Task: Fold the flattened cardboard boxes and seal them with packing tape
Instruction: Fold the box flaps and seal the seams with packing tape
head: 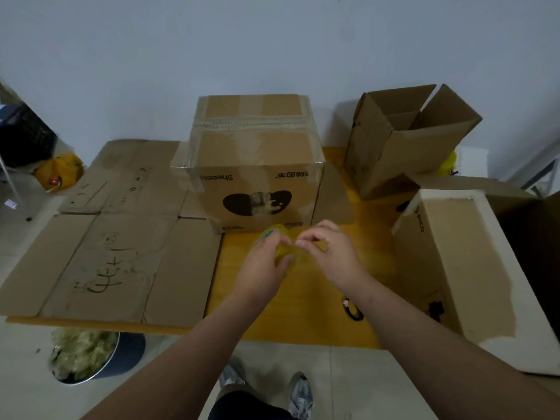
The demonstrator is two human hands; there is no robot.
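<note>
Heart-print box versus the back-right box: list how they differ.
The heart-print box is closed on top and taped along its seam; the back-right box has its top flaps open. The heart-print box carries a black heart and lettering; the back-right box looks plain. Both are brown cardboard, set up on the yellow table.

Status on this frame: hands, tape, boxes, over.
Copy: left hand grips tape roll, right hand pinches at its edge. Behind them, middle box taped shut; flattened cardboard unfolded at left. Nothing between hands and box.
</note>
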